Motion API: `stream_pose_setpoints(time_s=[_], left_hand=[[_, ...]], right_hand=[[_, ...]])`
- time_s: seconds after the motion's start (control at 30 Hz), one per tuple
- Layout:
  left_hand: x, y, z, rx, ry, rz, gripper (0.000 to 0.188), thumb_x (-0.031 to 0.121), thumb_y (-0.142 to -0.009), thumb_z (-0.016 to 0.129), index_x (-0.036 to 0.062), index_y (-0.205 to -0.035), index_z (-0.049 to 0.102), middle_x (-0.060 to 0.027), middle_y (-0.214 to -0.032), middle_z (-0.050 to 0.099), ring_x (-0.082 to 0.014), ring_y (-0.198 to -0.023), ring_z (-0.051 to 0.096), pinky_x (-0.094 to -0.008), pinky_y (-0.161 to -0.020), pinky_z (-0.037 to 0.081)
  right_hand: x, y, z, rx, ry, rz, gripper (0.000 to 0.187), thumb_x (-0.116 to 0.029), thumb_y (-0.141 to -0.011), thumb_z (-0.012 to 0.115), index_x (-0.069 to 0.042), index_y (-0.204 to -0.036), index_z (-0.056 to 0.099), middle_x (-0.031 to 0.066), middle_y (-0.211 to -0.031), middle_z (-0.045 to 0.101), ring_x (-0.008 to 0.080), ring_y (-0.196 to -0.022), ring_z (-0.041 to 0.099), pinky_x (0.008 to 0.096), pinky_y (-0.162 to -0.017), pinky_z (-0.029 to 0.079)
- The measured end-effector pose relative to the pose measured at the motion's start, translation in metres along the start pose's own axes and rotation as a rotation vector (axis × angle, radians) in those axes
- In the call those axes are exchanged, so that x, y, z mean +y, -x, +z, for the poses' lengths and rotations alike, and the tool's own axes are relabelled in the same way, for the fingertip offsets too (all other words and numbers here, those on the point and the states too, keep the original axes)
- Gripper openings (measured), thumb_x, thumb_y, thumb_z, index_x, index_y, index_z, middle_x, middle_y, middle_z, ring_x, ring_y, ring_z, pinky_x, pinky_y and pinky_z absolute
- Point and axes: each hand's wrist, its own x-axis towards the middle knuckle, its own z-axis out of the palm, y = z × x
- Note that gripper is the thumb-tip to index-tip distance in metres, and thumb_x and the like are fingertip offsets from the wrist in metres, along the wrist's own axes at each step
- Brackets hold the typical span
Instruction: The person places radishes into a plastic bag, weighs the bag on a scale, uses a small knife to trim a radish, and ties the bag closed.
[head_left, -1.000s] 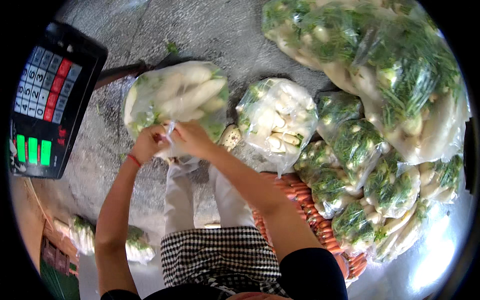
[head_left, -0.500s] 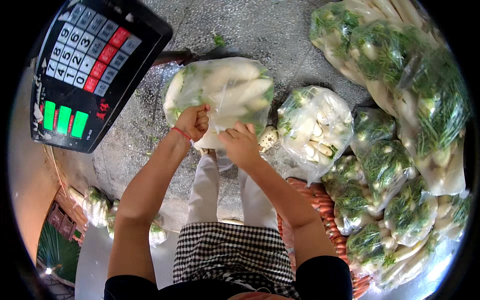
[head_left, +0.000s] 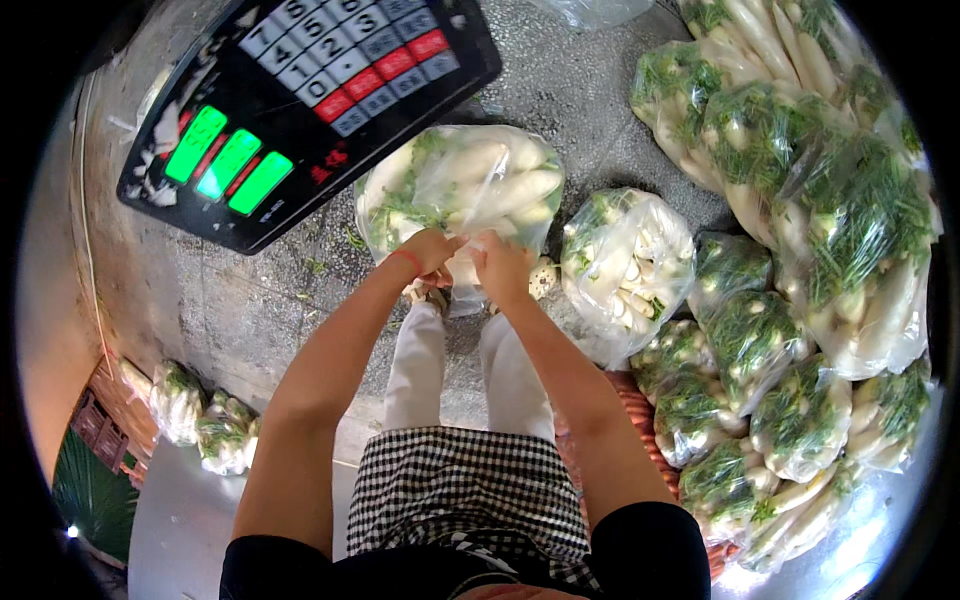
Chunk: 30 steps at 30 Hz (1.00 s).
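Palm-like green leaves (head_left: 95,490) fill the lower left edge of the frame, below some dark reddish crates (head_left: 98,428). Just right of those, two clear bags of leafy white radishes (head_left: 200,415) lie side by side. A black scale console (head_left: 300,125), its three displays lit green, tilts across the upper left.

Near the centre I see the person's left hand (head_left: 428,253), a red cord (head_left: 405,260) at its wrist, fingers curled in and pinching the loose plastic of a large clear bag (head_left: 505,185). That bag, plump with thick white radishes and some green leaf, lies just above centre, ahead of the person's feet; below it come white trousers (head_left: 415,365) and a black-and-white checked apron (head_left: 455,490). The right hand (head_left: 503,268) has its fingers closed on the same plastic, close beside the left. Partly behind it shows a pale, dark-dotted shoe (head_left: 543,278).

Further right sits a smaller bag of slim white radishes (head_left: 628,260), with orange carrots (head_left: 645,430) below. Bundles of bagged radishes with feathery tops (head_left: 750,345) crowd the right side, under a much bigger sack (head_left: 790,150) at upper right.
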Motion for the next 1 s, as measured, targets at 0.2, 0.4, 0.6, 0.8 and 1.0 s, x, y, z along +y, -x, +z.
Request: stream_pose_setpoints(time_s=[0.2, 0.4, 0.6, 0.8, 1.0], left_hand=[[0.005, 0.007, 0.009, 0.441, -0.595, 0.131, 0.019, 0.026, -0.086, 0.053, 0.0156, -0.094, 0.067, -0.0062, -0.09, 0.067, -0.0243, -0.09, 0.062, -0.0395, -0.08, 0.045], [0.01, 0.058, -0.002, 0.624, -0.866, 0.525, 0.018, 0.027, -0.083, 0.055, 0.0194, -0.086, 0.071, -0.0015, -0.084, 0.068, -0.0173, -0.095, 0.055, -0.0384, -0.085, 0.03], [-0.025, 0.016, 0.0, 0.658, -0.908, 0.378, 0.016, 0.025, -0.082, 0.054, 0.0206, -0.081, 0.07, 0.0012, -0.079, 0.067, -0.0187, -0.086, 0.058, -0.0383, -0.079, 0.034], [-0.058, 0.026, 0.039, 0.441, -0.208, 0.186, 0.031, 0.033, -0.091, 0.047, 0.0122, -0.08, 0.067, -0.0093, -0.079, 0.066, -0.0259, -0.084, 0.06, -0.041, -0.075, 0.043], [-0.042, 0.102, 0.102, 0.573, 0.401, 0.336, 0.028, 0.02, -0.09, 0.043, 0.0029, -0.096, 0.064, -0.0166, -0.096, 0.065, -0.0289, -0.087, 0.062, -0.037, -0.079, 0.048]], right_hand=[[-0.017, -0.018, -0.02, -0.043, 0.012, -0.204, 0.009, -0.02, -0.081, 0.058, -0.014, -0.076, 0.064, 0.0009, -0.092, 0.063, 0.0246, -0.099, 0.054, 0.049, -0.091, 0.026], [-0.004, 0.0, -0.032, 0.186, -0.154, -0.552, 0.001, -0.01, -0.073, 0.062, -0.01, -0.073, 0.062, -0.0016, -0.094, 0.062, 0.0256, -0.109, 0.048, 0.0488, -0.092, 0.022], [0.054, -0.014, 0.004, 0.077, -0.009, -0.319, 0.011, -0.02, -0.081, 0.059, -0.012, -0.077, 0.065, 0.0008, -0.095, 0.064, 0.0278, -0.105, 0.05, 0.0474, -0.091, 0.025], [0.041, 0.035, 0.0, -0.131, -0.354, -0.18, 0.017, -0.023, -0.086, 0.059, -0.008, -0.08, 0.064, 0.0091, -0.086, 0.061, 0.0244, -0.09, 0.057, 0.041, -0.077, 0.041], [-0.063, 0.094, -0.029, -0.129, -0.531, -0.027, 0.021, -0.021, -0.091, 0.056, -0.003, -0.081, 0.063, 0.0042, -0.07, 0.058, 0.0132, -0.066, 0.053, 0.027, -0.064, 0.044]])
